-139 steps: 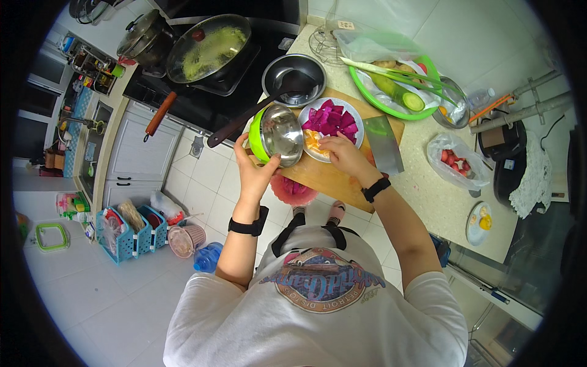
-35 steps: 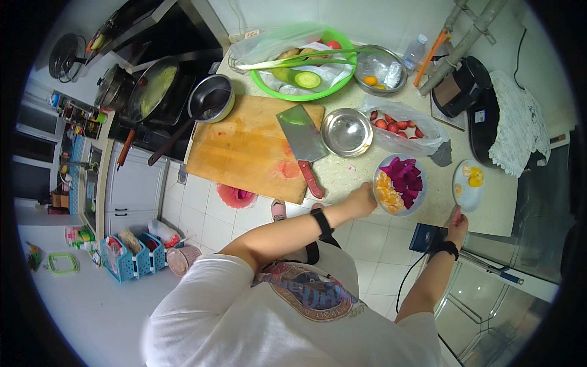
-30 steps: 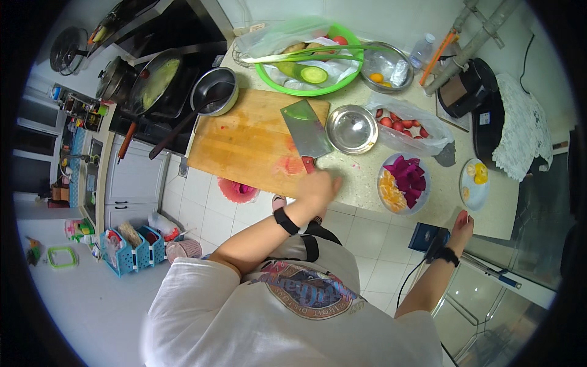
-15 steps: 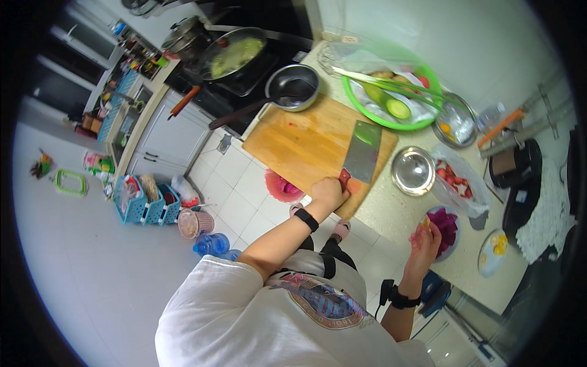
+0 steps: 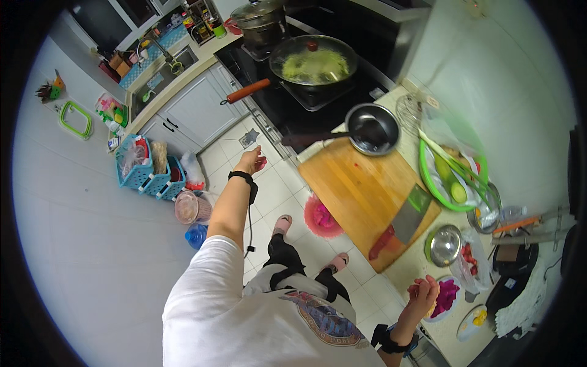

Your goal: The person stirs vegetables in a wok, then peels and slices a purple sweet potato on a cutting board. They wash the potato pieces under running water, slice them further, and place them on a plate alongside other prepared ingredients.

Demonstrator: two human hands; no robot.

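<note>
My left hand (image 5: 252,160) is over the floor left of the cutting board, below the stove, fingers apart and nothing seen in them. Nearest it is the orange-brown handle of a glass-lidded frying pan (image 5: 315,64) with green food inside. A cleaver (image 5: 411,214) with a red handle lies flat on the wooden cutting board (image 5: 342,183). At the lower right, my right hand (image 5: 420,295) curls its fingers round something pale yellow, mostly hidden, beside a plate of purple leafy pieces (image 5: 445,296).
A steel saucepan (image 5: 372,128) with a dark handle stands behind the board. Vegetables fill a green basket (image 5: 428,171). A metal bowl (image 5: 445,246) and a bag of red pieces (image 5: 469,260) are on the counter. A pink basin (image 5: 324,229) and blue crates (image 5: 147,174) stand on the floor.
My left hand has let go of the cleaver and moved left, off the board. The view has turned toward the stove. My right hand stays by the purple pieces.
</note>
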